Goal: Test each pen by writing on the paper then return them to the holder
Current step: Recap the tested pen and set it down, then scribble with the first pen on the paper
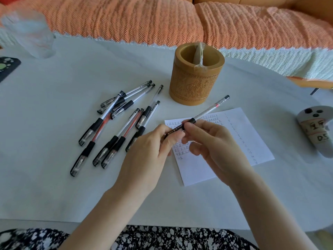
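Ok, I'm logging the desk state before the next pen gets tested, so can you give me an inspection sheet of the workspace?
Surface: white table, flat.
Job's things: carved holder upright, no pen seen inside; paper with rows of written marks flat in front of it; held pen slanting above the paper; loose pens heaped left of the paper.
Clutter: glass far left; dark object at the left edge, cut off; grey controller with handwritten labels at right.
Hands: left hand and right hand both grip the held pen, left at its lower end.
Cables: nothing seen.
Surroundings: sofa with orange cover behind the table; floral clothing at the bottom edge.
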Available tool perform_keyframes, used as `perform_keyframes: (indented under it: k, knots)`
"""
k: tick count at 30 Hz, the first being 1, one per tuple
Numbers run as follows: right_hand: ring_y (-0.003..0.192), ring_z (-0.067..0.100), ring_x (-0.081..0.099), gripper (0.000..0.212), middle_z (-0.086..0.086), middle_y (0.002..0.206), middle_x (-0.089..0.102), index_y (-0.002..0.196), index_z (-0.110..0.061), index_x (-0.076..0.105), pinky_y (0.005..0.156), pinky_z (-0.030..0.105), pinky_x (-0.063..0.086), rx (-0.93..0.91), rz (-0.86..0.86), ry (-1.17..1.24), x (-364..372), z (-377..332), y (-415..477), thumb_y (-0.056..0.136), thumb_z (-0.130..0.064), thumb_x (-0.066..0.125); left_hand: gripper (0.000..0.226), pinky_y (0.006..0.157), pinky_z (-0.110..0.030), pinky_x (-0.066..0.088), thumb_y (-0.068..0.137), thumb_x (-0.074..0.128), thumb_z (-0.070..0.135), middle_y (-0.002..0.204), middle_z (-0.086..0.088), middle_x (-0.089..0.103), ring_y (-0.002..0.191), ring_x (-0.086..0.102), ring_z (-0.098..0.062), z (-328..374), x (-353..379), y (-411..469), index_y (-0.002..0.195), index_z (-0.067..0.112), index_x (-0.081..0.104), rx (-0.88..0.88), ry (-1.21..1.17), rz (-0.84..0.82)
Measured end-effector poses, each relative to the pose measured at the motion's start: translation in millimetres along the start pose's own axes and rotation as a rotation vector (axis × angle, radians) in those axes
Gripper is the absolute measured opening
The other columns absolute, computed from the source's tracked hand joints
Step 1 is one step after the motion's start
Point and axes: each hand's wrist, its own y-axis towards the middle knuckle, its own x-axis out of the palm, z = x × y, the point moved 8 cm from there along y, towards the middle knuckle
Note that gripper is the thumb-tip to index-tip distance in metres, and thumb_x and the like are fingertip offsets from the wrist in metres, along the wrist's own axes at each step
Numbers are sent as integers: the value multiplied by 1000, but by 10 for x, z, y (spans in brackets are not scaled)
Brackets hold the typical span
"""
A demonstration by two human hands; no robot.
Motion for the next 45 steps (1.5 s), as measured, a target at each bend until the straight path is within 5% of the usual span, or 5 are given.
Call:
perform_keyframes:
  k: [8,14,18,27,45]
  knots:
    - [55,14,68,25,10,67,70,87,-3,66,43,18,45,17,308,-162,-503,-111,224,91,-27,61,12,70,-31,42,83,63,13,93,-2,61,90,54,-25,-208,-323,-75,95,14,63,-14,458,226]
    - [63,21,70,20,14,73,70,98,0,66,45,20,47,-39,261,-159,-475,-165,209,95,-16,55,24,71,-24,36,82,66,7,101,-5,56,88,55,-23,-293,-318,-88,104,13,60,-58,430,189]
    - [59,19,66,21,10,67,67,98,-1,69,43,21,41,-24,215,-222,-396,-114,165,95,-16,54,25,75,-38,50,82,65,2,95,-4,62,88,58,-25,-293,-351,-73,104,12,57,-42,334,214]
    - [53,16,47,53,2,59,52,105,2,64,45,23,36,-65,-119,-155,159,-88,54,78,-42,59,26,78,-13,49,82,65,13,96,12,65,90,62,0,95,-353,-169,107,16,58,170,-63,183]
    - [42,13,43,14,3,55,59,86,0,59,41,19,32,-211,-44,-166,64,-220,3,85,-14,63,20,47,-18,26,97,39,29,59,16,50,51,41,-6,92,42,-25,96,24,58,77,-118,-78]
